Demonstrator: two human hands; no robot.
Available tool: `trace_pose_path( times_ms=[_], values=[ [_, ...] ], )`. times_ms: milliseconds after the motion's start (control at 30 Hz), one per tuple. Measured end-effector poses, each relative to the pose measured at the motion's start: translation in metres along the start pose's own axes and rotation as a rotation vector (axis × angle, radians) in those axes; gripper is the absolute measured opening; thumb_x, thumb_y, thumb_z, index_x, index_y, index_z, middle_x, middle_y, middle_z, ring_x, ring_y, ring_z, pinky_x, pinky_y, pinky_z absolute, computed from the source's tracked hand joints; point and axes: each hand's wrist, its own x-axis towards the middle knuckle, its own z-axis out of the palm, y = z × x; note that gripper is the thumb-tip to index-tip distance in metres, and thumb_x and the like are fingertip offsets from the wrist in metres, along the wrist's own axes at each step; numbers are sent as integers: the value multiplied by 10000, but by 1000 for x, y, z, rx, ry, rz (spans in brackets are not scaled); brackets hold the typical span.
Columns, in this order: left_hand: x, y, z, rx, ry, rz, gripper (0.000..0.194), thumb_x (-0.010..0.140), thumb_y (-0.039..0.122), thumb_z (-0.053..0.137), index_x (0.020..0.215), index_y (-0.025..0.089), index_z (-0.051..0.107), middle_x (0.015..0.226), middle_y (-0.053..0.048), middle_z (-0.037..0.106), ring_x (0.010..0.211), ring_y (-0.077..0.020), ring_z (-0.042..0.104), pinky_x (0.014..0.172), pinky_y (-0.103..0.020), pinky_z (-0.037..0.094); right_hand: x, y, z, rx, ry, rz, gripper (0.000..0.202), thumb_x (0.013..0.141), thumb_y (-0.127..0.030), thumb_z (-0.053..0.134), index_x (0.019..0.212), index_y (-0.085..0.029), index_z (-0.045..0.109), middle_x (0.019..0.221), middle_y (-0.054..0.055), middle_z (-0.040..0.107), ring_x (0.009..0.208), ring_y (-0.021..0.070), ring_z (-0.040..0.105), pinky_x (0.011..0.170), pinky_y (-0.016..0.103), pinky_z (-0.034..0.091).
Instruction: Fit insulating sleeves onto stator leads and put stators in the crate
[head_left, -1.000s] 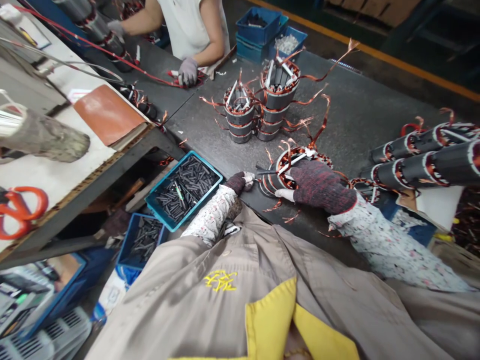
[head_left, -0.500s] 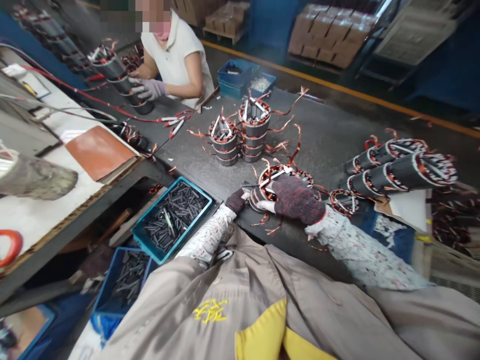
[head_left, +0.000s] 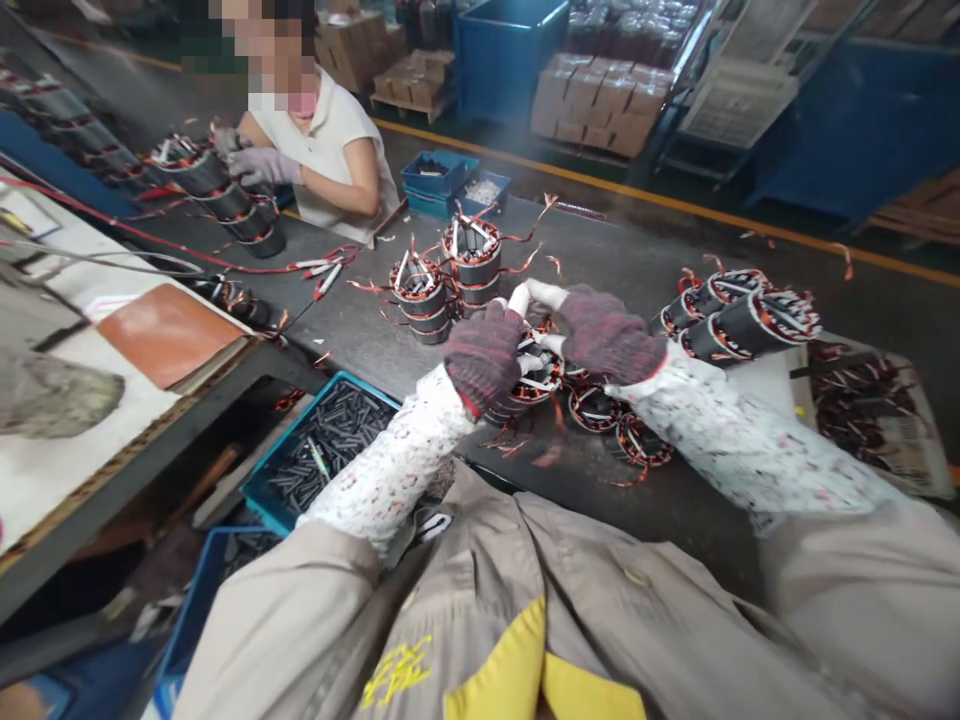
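Observation:
My left hand [head_left: 486, 358], in a dark glove with bare fingertips, is closed above the left side of a wire-wound ring core [head_left: 541, 378]. My right hand [head_left: 606, 332], gloved alike, has its fingers bent in over the core's far side, fingertips close to the left ones. What either hand pinches is too small to make out. Beyond my hands stand two upright stacks of cores, a shorter one [head_left: 420, 295] and a taller one [head_left: 474, 255], with copper wire ends sticking out. Smaller wound rings [head_left: 643, 440] lie right of the core.
A teal bin of black strips [head_left: 322, 445] is at the left by the table edge. Two long core stacks [head_left: 742, 315] lean at the right. Across the table, a person in white [head_left: 349, 150] handles another stack. Red cables [head_left: 300, 265] lie at the left.
My left hand has risen from the core's side to above it, and my right hand has lifted with fingers drawn toward it. The view has shifted to the right.

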Motion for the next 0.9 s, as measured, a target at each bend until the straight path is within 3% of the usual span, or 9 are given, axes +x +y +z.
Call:
trace_pose_path(
  times_ms=[133, 233, 333, 433, 533, 600, 667, 767, 900],
  values=[
    [17, 1, 11, 90, -91, -106, 348, 880, 87, 1071, 1009, 201, 769, 1174, -135, 709, 1428, -491, 784, 1220, -476, 628, 22, -31, 1, -132, -135, -46, 557, 1143, -191, 663, 1648, -136, 890, 1415, 250, 900, 1258, 410, 847, 1018, 460, 625],
    [16, -5, 10, 145, -92, -87, 296, 913, 37, 961, 911, 215, 725, 1077, -121, 691, 1338, -470, 799, 1223, -504, 616, 13, -27, 7, -15, -95, -76, 562, 1142, -183, 631, 1633, -180, 905, 1409, 203, 922, 1296, 394, 848, 1092, 473, 641],
    [11, -4, 10, 231, -122, -94, 237, 958, 59, 908, 947, 217, 731, 1099, -129, 703, 1330, -465, 803, 1215, -512, 620, -3, -11, 10, 351, -77, 34, 555, 1113, -166, 638, 1606, -213, 887, 1332, 132, 949, 1175, 319, 882, 1054, 434, 705],
    [10, 3, 10, 232, -130, -105, 200, 981, 65, 886, 970, 210, 748, 1121, -131, 720, 1336, -444, 808, 1195, -480, 633, -13, -1, 0, 566, 6, 229, 488, 1109, -163, 657, 1548, -152, 867, 1332, 157, 943, 1139, 305, 898, 1017, 437, 742],
    [12, 18, 7, 338, -179, -137, 86, 1049, 84, 827, 1081, 164, 824, 1194, -165, 772, 1289, -427, 836, 1172, -480, 641, -11, -7, -23, 279, 127, 245, 525, 1134, -272, 782, 1615, -65, 827, 1509, 267, 879, 1329, 394, 871, 1148, 538, 733],
    [12, 31, 2, 478, -240, -155, 167, 1107, 108, 755, 1225, 134, 870, 1291, -201, 810, 1277, -417, 856, 1145, -478, 653, -2, -19, -34, -73, 30, 132, 571, 1103, -350, 897, 1560, -10, 848, 1538, 348, 837, 1423, 496, 824, 1190, 619, 706],
    [12, 44, -4, 611, -304, -155, 298, 1147, 127, 691, 1375, 129, 884, 1391, -226, 830, 1302, -405, 868, 1112, -459, 665, 10, -32, -35, -284, -145, 1, 458, 1096, -333, 905, 1422, -10, 902, 1450, 361, 859, 1428, 543, 810, 1172, 643, 698],
    [9, 57, -10, 739, -362, -153, 399, 1178, 151, 655, 1510, 148, 876, 1495, -239, 834, 1369, -391, 873, 1085, -425, 670, 28, -45, -18, -298, -302, -98, 285, 1143, -194, 733, 1276, -66, 950, 1316, 310, 917, 1387, 511, 836, 1156, 638, 701],
    [10, 60, -8, 776, -369, -166, 403, 1225, 200, 625, 1539, 146, 871, 1521, -256, 834, 1362, -400, 886, 1047, -426, 671, 38, -45, 2, -27, -269, -5, 243, 1134, -259, 762, 1068, -120, 950, 1134, 265, 928, 1210, 481, 877, 1106, 646, 710]
  ],
)
